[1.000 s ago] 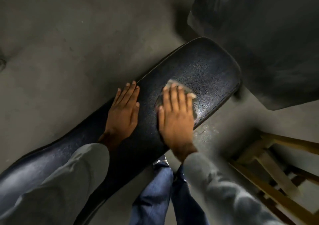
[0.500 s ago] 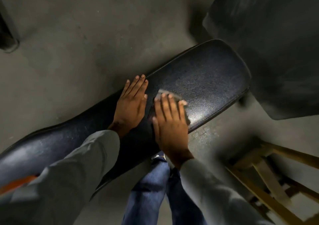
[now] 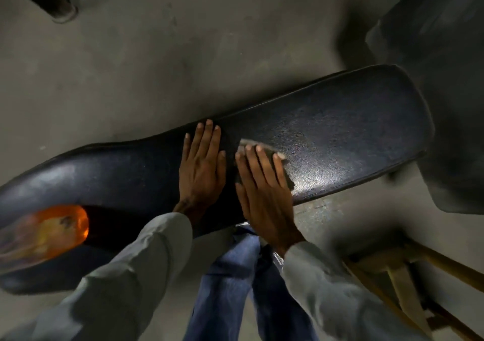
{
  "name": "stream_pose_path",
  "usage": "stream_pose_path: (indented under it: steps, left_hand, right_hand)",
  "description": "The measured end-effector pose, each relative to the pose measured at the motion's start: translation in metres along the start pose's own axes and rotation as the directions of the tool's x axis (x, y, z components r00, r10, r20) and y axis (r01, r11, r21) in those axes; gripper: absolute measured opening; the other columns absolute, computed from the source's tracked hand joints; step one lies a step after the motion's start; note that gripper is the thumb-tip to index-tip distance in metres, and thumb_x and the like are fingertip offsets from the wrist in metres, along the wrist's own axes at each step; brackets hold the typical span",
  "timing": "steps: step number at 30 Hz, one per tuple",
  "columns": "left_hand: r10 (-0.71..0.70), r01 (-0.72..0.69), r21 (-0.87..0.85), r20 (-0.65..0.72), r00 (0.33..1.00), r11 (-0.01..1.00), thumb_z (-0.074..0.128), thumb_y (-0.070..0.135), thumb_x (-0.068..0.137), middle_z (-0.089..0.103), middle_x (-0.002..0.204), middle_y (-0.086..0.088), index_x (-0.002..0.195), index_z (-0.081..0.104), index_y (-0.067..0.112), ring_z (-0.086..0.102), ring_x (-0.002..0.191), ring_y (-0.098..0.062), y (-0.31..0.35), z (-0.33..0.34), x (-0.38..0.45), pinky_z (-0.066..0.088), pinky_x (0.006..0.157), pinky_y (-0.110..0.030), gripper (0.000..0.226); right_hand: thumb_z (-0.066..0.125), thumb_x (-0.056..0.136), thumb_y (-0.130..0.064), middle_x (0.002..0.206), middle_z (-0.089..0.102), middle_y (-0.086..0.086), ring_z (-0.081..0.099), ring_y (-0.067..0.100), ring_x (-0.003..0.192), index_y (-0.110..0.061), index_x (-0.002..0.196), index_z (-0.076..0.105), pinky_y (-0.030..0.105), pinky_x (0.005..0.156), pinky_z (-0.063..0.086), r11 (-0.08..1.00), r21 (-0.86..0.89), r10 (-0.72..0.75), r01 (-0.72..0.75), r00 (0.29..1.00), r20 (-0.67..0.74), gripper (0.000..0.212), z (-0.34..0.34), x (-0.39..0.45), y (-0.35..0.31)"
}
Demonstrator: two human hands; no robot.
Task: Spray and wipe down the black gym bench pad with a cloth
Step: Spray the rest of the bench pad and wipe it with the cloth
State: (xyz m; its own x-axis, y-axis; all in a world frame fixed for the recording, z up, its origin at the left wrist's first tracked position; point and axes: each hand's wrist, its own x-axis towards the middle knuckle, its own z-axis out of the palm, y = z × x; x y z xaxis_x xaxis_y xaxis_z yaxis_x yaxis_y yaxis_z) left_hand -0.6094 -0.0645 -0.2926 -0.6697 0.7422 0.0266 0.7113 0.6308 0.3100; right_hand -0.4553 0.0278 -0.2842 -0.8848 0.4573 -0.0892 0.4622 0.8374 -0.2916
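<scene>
The right hand (image 3: 264,191) presses a cloth (image 3: 284,169) flat on the bench pad (image 3: 353,131), fingers extended. Just beside it, the left hand (image 3: 201,168) lies flat, empty.

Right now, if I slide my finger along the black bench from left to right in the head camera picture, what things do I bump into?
orange blurry thing → left hand flat on the bench pad → right hand pressing the cloth → bare shiny pad → grey bulky thing

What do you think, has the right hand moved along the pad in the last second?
Yes. The right hand, on the cloth, has slid back along the bench pad, away from its rounded far end.
</scene>
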Motion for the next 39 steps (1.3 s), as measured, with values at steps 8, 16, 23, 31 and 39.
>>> stream_pose_path:
  steps: [8,16,23,31,39]
  left_hand:
    - [-0.069,0.067,-0.065,-0.025,0.997,0.996,0.043,0.032,0.112,0.029,0.175,-0.013,0.164,0.038,0.008,0.02,0.165,-0.027,-0.004,-0.01,-0.007,0.011,0.137,-0.05,0.057]
    - [-0.234,0.238,0.041,-0.079,0.969,0.97,0.035,0.034,0.112,0.033,0.173,-0.015,0.161,0.045,0.007,0.027,0.163,-0.034,-0.035,-0.022,-0.049,0.016,0.134,-0.058,0.057]
    - [-0.211,0.217,0.057,-0.094,0.973,0.975,0.037,0.035,0.112,0.027,0.176,-0.014,0.165,0.038,0.011,0.022,0.165,-0.033,-0.043,-0.018,-0.064,0.013,0.134,-0.058,0.059]
    - [-0.195,0.191,-0.051,-0.108,0.975,0.98,0.041,0.034,0.111,0.029,0.175,-0.015,0.163,0.042,0.01,0.023,0.165,-0.032,-0.049,-0.023,-0.067,0.013,0.134,-0.058,0.057]
    - [-0.307,0.309,-0.026,-0.208,0.929,0.951,0.046,0.039,0.109,0.031,0.175,-0.016,0.163,0.042,0.01,0.024,0.165,-0.034,-0.079,-0.038,-0.107,0.015,0.131,-0.065,0.061]
  right_hand:
    - [0.032,0.114,-0.04,0.178,0.026,0.01,0.018,0.03,0.167,-0.019,0.17,0.029,0.055,0.135,0.013,0.995,-0.048,0.091,-0.091,0.996,-0.011,0.06,-0.016,0.01,0.029]
    - [0.034,0.114,-0.041,0.179,0.025,0.011,0.022,0.032,0.166,-0.015,0.17,0.028,0.055,0.136,0.009,0.989,-0.034,-0.143,0.144,0.99,0.019,0.062,0.004,0.021,-0.04]
    - [0.04,0.113,-0.042,0.178,0.027,0.007,0.021,0.029,0.166,-0.022,0.169,0.032,0.053,0.136,0.014,0.973,-0.055,-0.219,0.222,0.974,0.055,0.06,-0.011,0.017,0.001]
    - [0.034,0.114,-0.042,0.179,0.024,0.012,0.02,0.031,0.167,-0.016,0.17,0.028,0.056,0.135,0.013,0.987,-0.047,-0.155,0.156,0.987,0.039,0.062,0.007,0.027,-0.059]
    - [0.036,0.113,-0.043,0.179,0.021,0.01,0.02,0.031,0.166,-0.02,0.171,0.027,0.054,0.136,0.014,0.96,-0.096,-0.258,0.264,0.964,0.065,0.063,0.0,-0.008,-0.021]
